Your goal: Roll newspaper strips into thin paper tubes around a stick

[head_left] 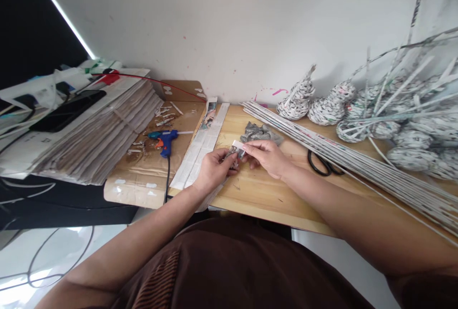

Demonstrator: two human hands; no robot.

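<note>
Over the middle of the wooden table (263, 194), my left hand (216, 167) and my right hand (265, 157) are close together. Between them is a strip of printed newspaper (237, 146), its pale end showing above the fingers. Both hands are closed on it, the left from one side and the right pinching the other edge. A tail of the paper seems to run down below my left hand. Just behind the hands lies a crumpled grey cloth (258, 131). Flat newspaper strips (205, 142) are spread out to the left.
On cardboard (143, 182) at left lies a blue glue gun (166, 143) among paper scraps. A tall newspaper stack (107, 132) with a phone (69, 111) stands farther left. Rolled paper sticks (332, 149) cross the right side over black-handled scissors (318, 163); woven paper shapes (331, 103) stand behind.
</note>
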